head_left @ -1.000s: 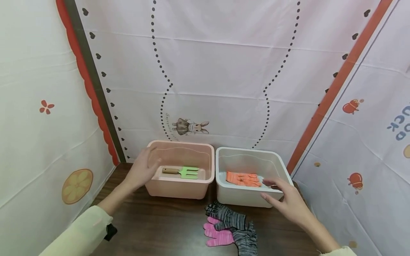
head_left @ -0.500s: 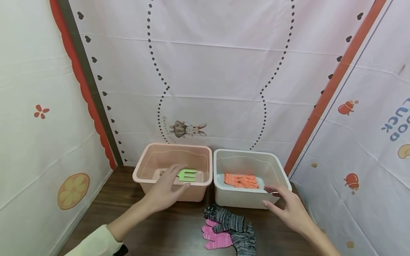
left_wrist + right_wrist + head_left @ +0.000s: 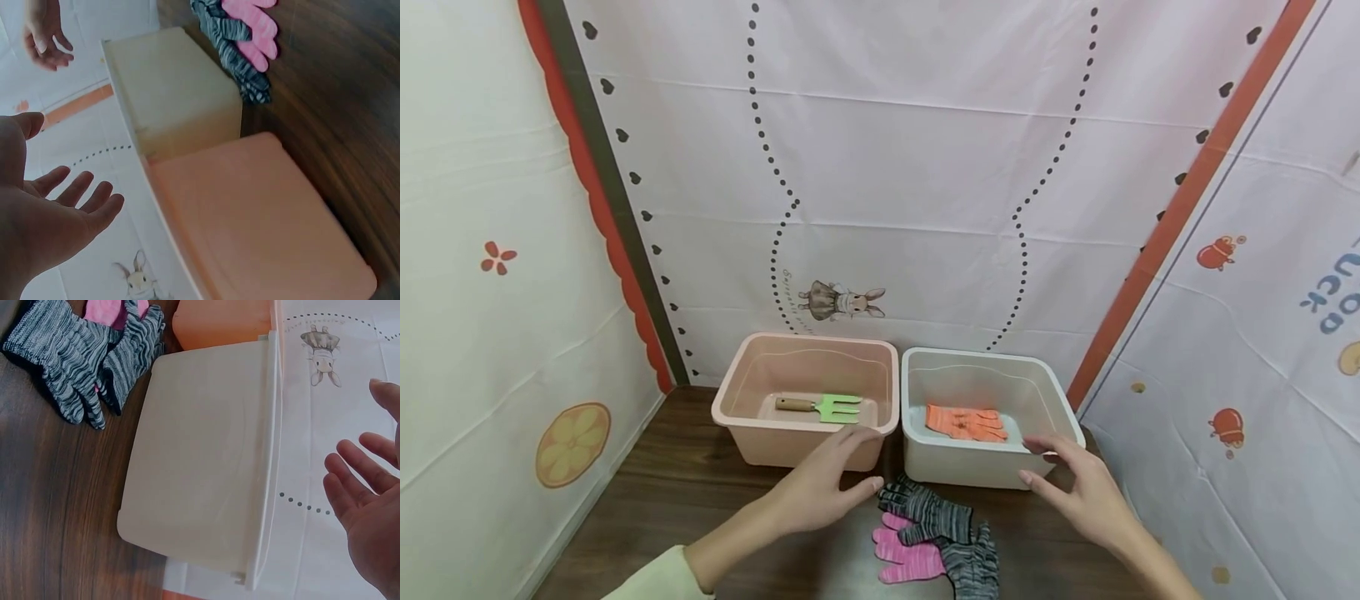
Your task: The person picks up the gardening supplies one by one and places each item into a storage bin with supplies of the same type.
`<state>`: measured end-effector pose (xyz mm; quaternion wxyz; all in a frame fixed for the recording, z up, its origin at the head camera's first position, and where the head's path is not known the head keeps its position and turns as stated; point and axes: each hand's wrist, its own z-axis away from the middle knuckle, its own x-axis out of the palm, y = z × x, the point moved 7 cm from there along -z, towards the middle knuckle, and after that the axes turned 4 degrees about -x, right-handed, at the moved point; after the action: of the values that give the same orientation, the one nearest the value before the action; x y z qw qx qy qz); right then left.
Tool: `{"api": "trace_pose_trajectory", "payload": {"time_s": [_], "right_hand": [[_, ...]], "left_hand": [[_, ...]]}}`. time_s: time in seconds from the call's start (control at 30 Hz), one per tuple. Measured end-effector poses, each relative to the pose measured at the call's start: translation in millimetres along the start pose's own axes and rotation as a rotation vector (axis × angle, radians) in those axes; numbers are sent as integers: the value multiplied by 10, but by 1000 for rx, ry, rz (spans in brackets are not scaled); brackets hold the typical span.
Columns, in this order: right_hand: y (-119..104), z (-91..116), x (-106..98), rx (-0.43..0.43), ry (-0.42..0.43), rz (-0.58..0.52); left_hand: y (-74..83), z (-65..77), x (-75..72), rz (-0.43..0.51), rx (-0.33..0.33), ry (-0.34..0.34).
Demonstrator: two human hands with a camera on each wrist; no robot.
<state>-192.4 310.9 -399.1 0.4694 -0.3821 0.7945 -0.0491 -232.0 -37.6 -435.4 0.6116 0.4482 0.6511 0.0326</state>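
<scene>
My left hand [image 3: 822,483] hovers in front of the pink bin [image 3: 775,442], its fingers relaxed and holding nothing. To its right, a pile of knit gloves lies on the table: grey-black striped gloves [image 3: 936,510] over a pink glove [image 3: 904,552]. My right hand [image 3: 1086,492] is near the front right corner of the white bin [image 3: 977,465], fingers loosely bent around nothing. Inside the pink bin lies a hand fork [image 3: 835,408] with green tines and a wooden handle. An orange glove [image 3: 966,422] lies flat in the white bin.
Both bins stand side by side against the printed cloth backdrop [image 3: 895,167] at the back of the dark wooden table [image 3: 647,483]. Cloth walls with printed fruit close off the left and right sides.
My left hand has come from over the left part of the pink bin rightward and toward me, close to the gloves. The right hand has stayed nearly in place.
</scene>
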Motion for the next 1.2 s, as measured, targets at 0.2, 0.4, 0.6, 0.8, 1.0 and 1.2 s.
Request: {"api": "trace_pose_trajectory", "payload": {"time_s": [0.2, 0.4, 0.6, 0.8, 1.0, 1.2], "right_hand": [[17, -2, -10, 11, -9, 5], [78, -11, -26, 47, -9, -5], [226, -5, -84, 80, 23, 9], [414, -52, -152, 101, 25, 81], [638, -67, -244, 170, 17, 109], [806, -75, -217, 219, 3, 83]], "left_hand": [[12, -21, 201, 21, 2, -84], [-19, -58, 302, 19, 17, -124], [-34, -118, 486, 10, 67, -138], [-34, -175, 674, -14, 86, -129], [-69, -225, 921, 16, 78, -146], [-180, -229, 1197, 42, 62, -133]]}}
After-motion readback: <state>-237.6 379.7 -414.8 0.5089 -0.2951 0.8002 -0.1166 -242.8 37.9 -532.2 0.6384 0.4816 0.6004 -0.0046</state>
